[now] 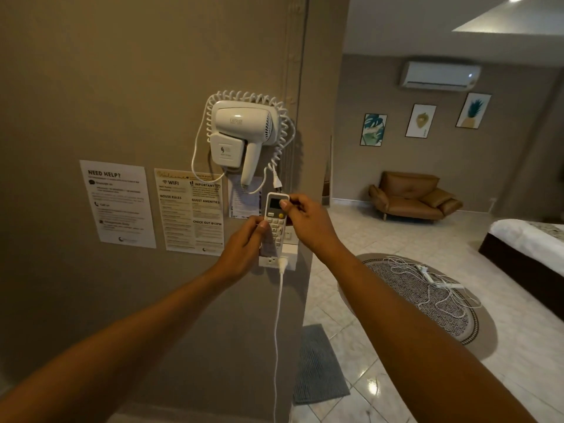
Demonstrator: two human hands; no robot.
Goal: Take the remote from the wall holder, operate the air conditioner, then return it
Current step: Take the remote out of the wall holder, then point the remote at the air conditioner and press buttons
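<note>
A white remote [275, 212] with a small screen and a yellow button stands upright against the beige wall, below the hair dryer. My right hand [305, 222] pinches its upper right edge, thumb beside the screen. My left hand [244, 248] grips the remote's lower left part and covers whatever holds it, so the wall holder is hidden. The white air conditioner [439, 75] hangs high on the far wall, with a small light lit at its right end.
A white wall hair dryer [241, 129] with coiled cord hangs above the remote. Paper notices [117, 203] are stuck to the wall at left. A socket with a white plug [282, 264] sits below. A brown armchair [412, 196], round rug, loose cables and bed lie to the right.
</note>
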